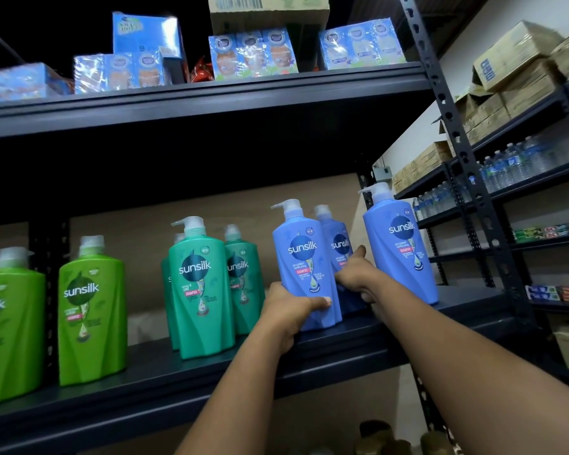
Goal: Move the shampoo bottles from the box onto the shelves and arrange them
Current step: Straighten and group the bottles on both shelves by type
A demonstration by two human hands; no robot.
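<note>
Shampoo pump bottles stand in groups on the dark shelf (342, 349). My left hand (286, 313) grips the lower part of the front blue bottle (304, 257), thumb across its front. My right hand (355, 274) reaches past that bottle and holds a second blue bottle (339, 244) standing behind it. A third blue bottle (399, 244) stands alone to the right, near the shelf post. Teal bottles (201, 290) are grouped at the middle, and two light green bottles (91, 310) stand at the left. The box is out of view.
The shelf above carries blue shrink-wrapped carton packs (253, 54) and a cardboard box (270, 11). A perforated upright post (467, 165) bounds the shelf on the right. A neighbouring rack holds water bottles (513, 162) and cardboard boxes (513, 54).
</note>
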